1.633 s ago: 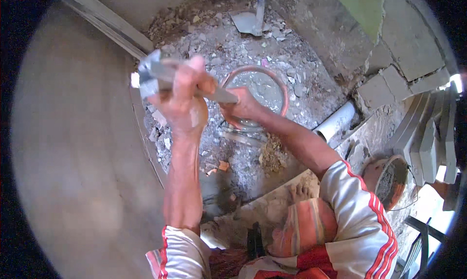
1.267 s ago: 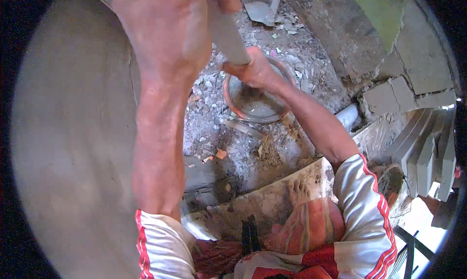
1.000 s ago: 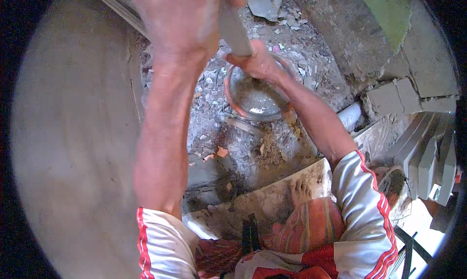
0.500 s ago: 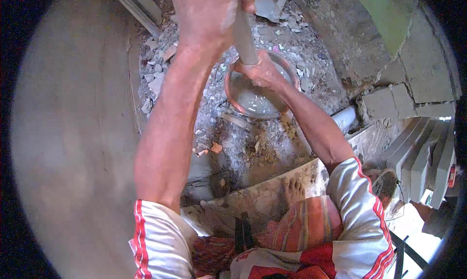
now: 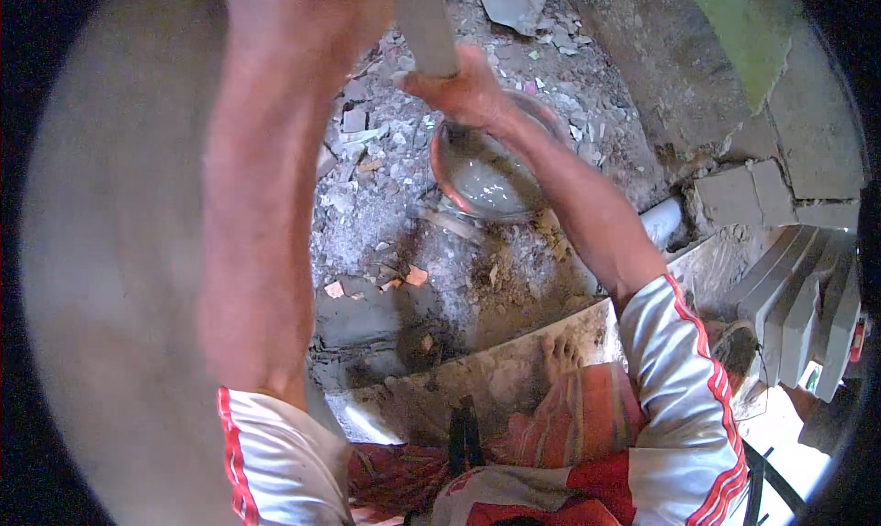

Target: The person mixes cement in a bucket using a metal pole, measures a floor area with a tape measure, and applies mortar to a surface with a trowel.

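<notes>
Lifted above a rubble-strewn floor [image 5: 344, 218]: a grey bar [image 5: 427, 26], slanting out past the top edge of view, with the upper end out of sight. Wrapped around the lower end, the right hand [image 5: 463, 90], closed on the bar just over the far rim of a bucket [image 5: 442, 173]. Stretched up to the left of the bar, the left hand [image 5: 312, 3], cut off by the top edge, with hidden fingers and a grip impossible to tell.

Changed within the last half second: the left forearm [image 5: 262, 214], farther to the left; the right hand, up and away from the middle of the bucket. Suggested by that shift, a longer reach upward, away from the bucket.

Inside the round, scuffed orange bucket, wet grey mix [image 5: 500, 188], glossy in the light. All around, chalky lumps, dust and angular orange shards [image 5: 418, 276]. Near the top, a flat, grey-coated shovel blade [image 5: 507, 8] amid broken bits. At right, a smooth, round white pipe [image 5: 663, 219] and thick grey slabs [image 5: 794, 296] in a row. At left, a broad, matte grey wall [image 5: 119, 251], faintly smeared.
</notes>
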Action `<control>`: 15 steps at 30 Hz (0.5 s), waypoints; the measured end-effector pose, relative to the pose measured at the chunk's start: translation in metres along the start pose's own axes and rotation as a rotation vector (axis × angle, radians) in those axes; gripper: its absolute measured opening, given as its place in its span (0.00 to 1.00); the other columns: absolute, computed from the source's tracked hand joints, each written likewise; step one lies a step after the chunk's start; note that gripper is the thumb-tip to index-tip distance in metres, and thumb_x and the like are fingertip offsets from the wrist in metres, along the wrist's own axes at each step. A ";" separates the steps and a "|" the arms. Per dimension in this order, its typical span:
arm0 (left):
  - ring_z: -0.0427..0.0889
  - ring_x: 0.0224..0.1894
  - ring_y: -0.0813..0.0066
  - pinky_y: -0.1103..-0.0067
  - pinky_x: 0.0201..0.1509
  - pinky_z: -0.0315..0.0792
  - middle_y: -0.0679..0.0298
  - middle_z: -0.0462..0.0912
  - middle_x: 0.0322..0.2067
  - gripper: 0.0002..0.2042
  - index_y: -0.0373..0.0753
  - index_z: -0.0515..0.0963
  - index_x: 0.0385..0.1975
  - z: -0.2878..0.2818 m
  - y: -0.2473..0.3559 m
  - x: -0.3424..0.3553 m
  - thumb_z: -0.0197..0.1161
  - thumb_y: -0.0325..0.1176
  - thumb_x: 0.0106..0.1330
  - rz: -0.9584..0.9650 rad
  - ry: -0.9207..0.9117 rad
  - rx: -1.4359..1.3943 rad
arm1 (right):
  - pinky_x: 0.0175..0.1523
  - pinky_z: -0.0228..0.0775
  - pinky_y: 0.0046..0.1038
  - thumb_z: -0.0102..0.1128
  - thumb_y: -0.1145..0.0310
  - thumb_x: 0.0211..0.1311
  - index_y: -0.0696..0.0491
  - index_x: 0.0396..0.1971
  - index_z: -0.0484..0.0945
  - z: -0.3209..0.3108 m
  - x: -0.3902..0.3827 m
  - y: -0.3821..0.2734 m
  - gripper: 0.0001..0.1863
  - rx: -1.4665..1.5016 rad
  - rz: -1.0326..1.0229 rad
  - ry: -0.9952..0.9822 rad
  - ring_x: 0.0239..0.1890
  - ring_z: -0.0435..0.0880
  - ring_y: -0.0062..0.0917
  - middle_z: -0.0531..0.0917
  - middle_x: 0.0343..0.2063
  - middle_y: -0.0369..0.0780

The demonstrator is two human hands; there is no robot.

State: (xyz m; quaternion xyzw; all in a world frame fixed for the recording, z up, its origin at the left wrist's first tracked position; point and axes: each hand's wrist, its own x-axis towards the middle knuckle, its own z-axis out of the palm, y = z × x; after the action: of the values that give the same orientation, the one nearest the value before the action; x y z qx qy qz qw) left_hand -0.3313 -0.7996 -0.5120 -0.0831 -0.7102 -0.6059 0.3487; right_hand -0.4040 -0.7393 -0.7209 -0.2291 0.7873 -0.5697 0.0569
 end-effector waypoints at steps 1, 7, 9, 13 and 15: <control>0.71 0.16 0.81 0.79 0.20 0.69 0.70 0.72 0.17 0.17 0.39 0.80 0.36 0.002 -0.012 -0.003 0.69 0.47 0.61 0.030 0.009 -0.044 | 0.35 0.74 0.32 0.73 0.57 0.49 0.57 0.31 0.82 0.004 0.002 0.014 0.18 0.021 -0.071 -0.002 0.26 0.82 0.25 0.84 0.23 0.41; 0.71 0.14 0.81 0.80 0.17 0.68 0.70 0.72 0.14 0.13 0.41 0.77 0.23 -0.009 -0.073 -0.005 0.72 0.41 0.59 -0.122 -0.017 -0.063 | 0.34 0.73 0.33 0.71 0.58 0.50 0.57 0.31 0.81 0.014 0.005 0.068 0.18 -0.009 -0.028 -0.040 0.26 0.81 0.26 0.84 0.23 0.42; 0.72 0.14 0.80 0.80 0.18 0.68 0.70 0.73 0.14 0.13 0.42 0.76 0.22 -0.008 -0.088 -0.013 0.72 0.40 0.59 -0.197 0.010 -0.180 | 0.35 0.73 0.34 0.70 0.58 0.50 0.58 0.31 0.81 0.016 -0.001 0.077 0.17 -0.054 0.002 -0.028 0.27 0.81 0.27 0.83 0.23 0.42; 0.72 0.14 0.79 0.79 0.19 0.67 0.69 0.72 0.12 0.15 0.43 0.74 0.18 -0.011 -0.105 -0.030 0.72 0.40 0.59 -0.268 0.050 -0.355 | 0.38 0.73 0.35 0.66 0.58 0.50 0.59 0.32 0.81 0.015 -0.016 0.084 0.18 -0.104 0.152 -0.125 0.29 0.81 0.27 0.83 0.23 0.43; 0.72 0.14 0.78 0.79 0.19 0.67 0.69 0.72 0.12 0.15 0.43 0.74 0.17 -0.013 -0.104 -0.035 0.73 0.39 0.59 -0.334 0.054 -0.293 | 0.37 0.73 0.35 0.66 0.58 0.49 0.59 0.31 0.81 0.012 -0.024 0.082 0.18 -0.088 0.108 -0.127 0.28 0.81 0.27 0.84 0.24 0.43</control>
State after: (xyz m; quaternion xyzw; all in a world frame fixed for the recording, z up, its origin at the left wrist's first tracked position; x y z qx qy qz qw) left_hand -0.3569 -0.8275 -0.6162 0.0020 -0.6092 -0.7537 0.2465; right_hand -0.4032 -0.7192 -0.8044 -0.2244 0.8176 -0.5148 0.1273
